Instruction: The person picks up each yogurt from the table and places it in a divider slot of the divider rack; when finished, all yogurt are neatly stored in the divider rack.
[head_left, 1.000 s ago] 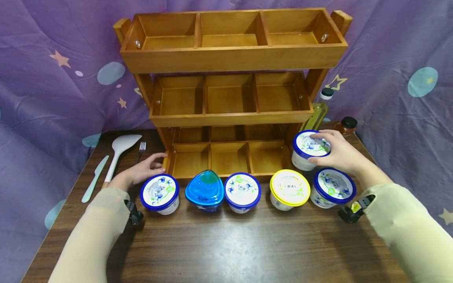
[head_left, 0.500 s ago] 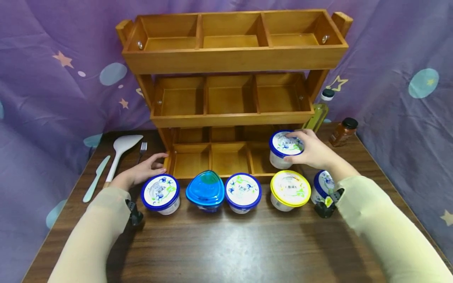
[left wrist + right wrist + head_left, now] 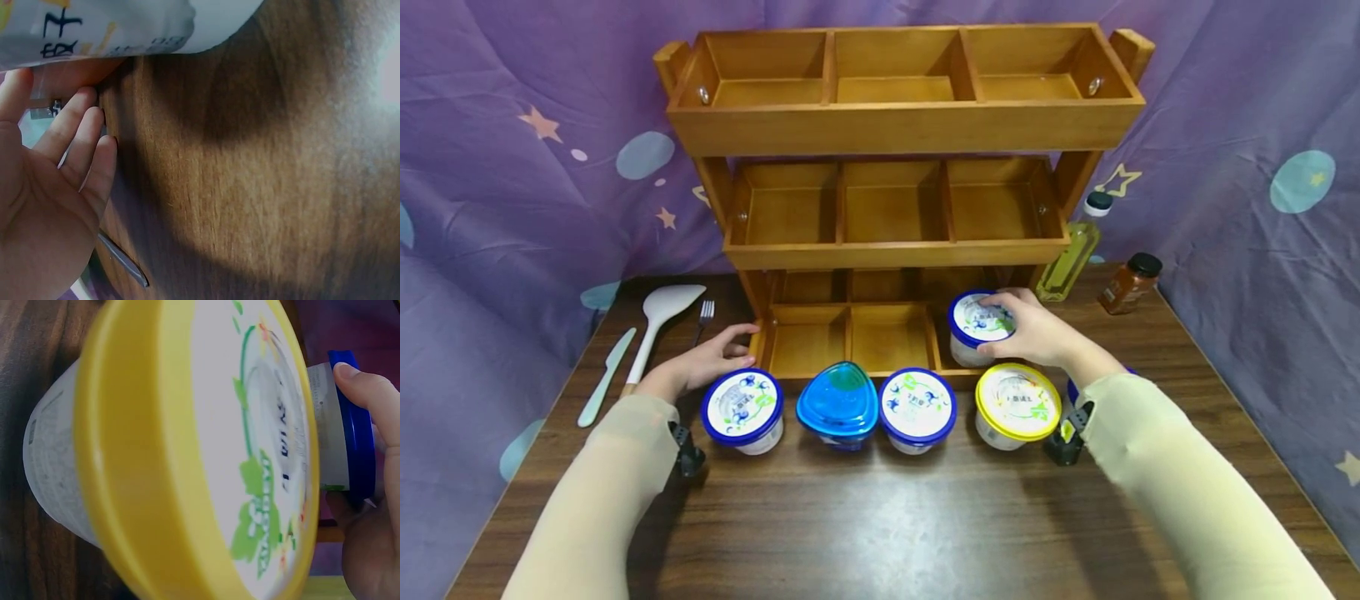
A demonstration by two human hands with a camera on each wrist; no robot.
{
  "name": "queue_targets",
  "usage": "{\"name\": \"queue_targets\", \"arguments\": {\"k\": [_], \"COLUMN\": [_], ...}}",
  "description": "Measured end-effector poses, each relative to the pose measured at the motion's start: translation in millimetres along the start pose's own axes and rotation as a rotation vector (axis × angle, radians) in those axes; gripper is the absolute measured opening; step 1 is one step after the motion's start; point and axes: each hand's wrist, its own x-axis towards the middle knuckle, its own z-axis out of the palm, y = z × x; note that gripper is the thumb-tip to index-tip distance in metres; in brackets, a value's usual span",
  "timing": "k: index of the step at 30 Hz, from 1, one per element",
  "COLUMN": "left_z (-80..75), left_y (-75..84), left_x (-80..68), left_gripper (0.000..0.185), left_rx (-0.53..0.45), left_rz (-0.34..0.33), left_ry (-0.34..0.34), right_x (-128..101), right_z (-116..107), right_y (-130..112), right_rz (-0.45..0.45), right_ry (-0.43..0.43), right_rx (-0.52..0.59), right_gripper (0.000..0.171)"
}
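Note:
My right hand [image 3: 1037, 329] grips a round white tub with a blue lid [image 3: 976, 321], thumb and fingers at its lid. The tub is at the right compartment of the wooden rack's [image 3: 902, 129] bottom tier. In the right wrist view, the held tub's blue rim [image 3: 359, 434] shows behind a yellow-lidded tub [image 3: 150, 450]. My left hand [image 3: 711, 360] rests at the left end of the bottom tier, its fingers [image 3: 87, 150] extended. Just in front of that hand stands another blue-lidded tub [image 3: 742, 408].
Along the rack's front stand a blue triangular-lidded container [image 3: 838, 404], a blue-lidded tub [image 3: 917, 407] and the yellow-lidded tub. My right sleeve mostly hides another blue-lidded tub. An oil bottle [image 3: 1071, 258] and a spice jar [image 3: 1129, 285] stand right; a white turner [image 3: 658, 312], knife [image 3: 607, 375] and fork [image 3: 705, 315] lie left.
My right hand has carried the blue-lidded tub leftward from beside the rack to its bottom right compartment, lowering it in the last half second. My left hand has stayed at the rack's left end.

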Motion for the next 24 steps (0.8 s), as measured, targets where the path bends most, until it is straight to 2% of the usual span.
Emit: {"name": "queue_targets", "arguments": {"k": [9, 17, 24], "left_z": [0.5, 0.3, 0.6], "left_y": [1.1, 0.5, 1.7], "left_x": [-1.1, -0.7, -2.0], "left_gripper": [0.069, 0.068, 0.069], "left_rx": [0.003, -0.002, -0.018], "left_rz": [0.012, 0.031, 0.041], "left_ry": [0.000, 0.001, -0.007], "right_x": [5.0, 9.6, 12.1], "right_z": [7.9, 4.6, 3.7], "right_y": [3.7, 4.4, 7.6], "right_rz": [0.034, 0.053, 0.056], "right_ry": [-0.025, -0.088, -0.107], "right_rx": [-0.006, 0.003, -0.001], "right_gripper": [0.082, 0.081, 0.085]}}
